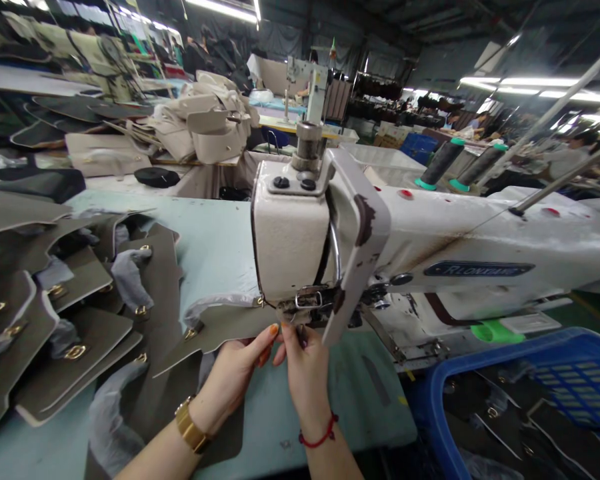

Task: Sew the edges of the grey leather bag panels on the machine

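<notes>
Close below the needle area of a white sewing machine [293, 247], my left hand [240, 363] and my right hand [303, 367] meet with their fingertips almost touching. Thumb and forefinger are pinched on each hand. Whatever lies between the fingertips is too small to make out. A dark grey-brown bag panel [233, 325], with a plastic-wrapped handle and gold rings, lies just left of the machine head, its edge beside my left hand. Part of that panel is hidden behind the hand and the machine.
Similar panels [93, 327] lie heaped over the left of the pale green table [215, 233]. A blue basket [437, 393] of panels stands at lower right. Behind are a pile of beige pieces [215, 143], a black roll [156, 177] and two thread cones [440, 165].
</notes>
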`<control>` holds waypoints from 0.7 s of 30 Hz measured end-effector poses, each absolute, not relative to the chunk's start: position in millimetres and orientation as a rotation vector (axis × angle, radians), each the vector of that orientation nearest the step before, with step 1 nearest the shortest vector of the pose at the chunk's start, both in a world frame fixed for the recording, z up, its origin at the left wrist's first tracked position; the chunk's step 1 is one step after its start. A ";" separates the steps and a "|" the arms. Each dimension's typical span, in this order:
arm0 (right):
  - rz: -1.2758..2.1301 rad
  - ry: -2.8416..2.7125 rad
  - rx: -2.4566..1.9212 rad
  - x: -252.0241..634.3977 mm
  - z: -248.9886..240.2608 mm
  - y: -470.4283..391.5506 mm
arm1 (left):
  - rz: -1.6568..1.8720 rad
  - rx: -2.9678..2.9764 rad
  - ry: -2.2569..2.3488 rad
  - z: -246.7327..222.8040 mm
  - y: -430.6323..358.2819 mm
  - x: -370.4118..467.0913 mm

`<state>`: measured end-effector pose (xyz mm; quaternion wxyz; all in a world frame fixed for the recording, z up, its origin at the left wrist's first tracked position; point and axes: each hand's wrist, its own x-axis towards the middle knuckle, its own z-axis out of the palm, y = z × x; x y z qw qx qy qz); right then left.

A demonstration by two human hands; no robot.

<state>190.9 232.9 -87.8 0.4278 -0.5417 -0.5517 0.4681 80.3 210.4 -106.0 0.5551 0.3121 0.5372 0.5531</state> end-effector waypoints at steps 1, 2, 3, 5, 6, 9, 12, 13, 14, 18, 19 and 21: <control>1.166 -1.370 -1.356 190.3 -87.2 232.7 | 1.294 0.764 1.289 -105.7 210.4 80.4; 1.162 -1.363 -1.365 189.9 -86.5 232.6 | 1.278 0.783 1.310 -105.6 210.5 80.5; 1.158 -1.357 -1.375 189.5 -85.9 232.5 | 1.260 0.800 1.328 -105.7 210.9 80.3; 1.164 -1.340 -1.389 189.2 -85.1 232.4 | 1.228 0.829 1.363 -106.3 212.3 79.2; 1.180 -1.325 -1.387 189.5 -85.0 232.3 | 1.216 0.838 1.380 -106.5 213.3 78.3; 1.258 -1.272 -1.348 191.6 -85.4 231.5 | 1.200 0.808 1.406 -106.0 216.6 75.9; 1.303 -1.237 -1.304 195.5 -86.5 230.2 | 1.202 0.729 1.343 -103.1 218.2 75.9; 1.305 -1.229 -1.296 196.9 -87.0 229.9 | 1.204 0.703 1.317 -101.9 218.1 76.6; 1.308 -1.223 -1.294 198.2 -87.5 229.6 | 1.203 0.675 1.295 -100.7 217.7 77.6; 1.323 -1.200 -1.299 200.9 -89.5 229.0 | 1.191 0.555 1.270 -98.0 215.1 82.8; 1.327 -1.195 -1.294 200.9 -89.7 228.8 | 1.189 0.541 1.274 -98.2 214.6 83.9; 1.331 -1.183 -1.287 200.4 -89.8 228.7 | 1.198 0.538 1.278 -99.2 214.3 85.1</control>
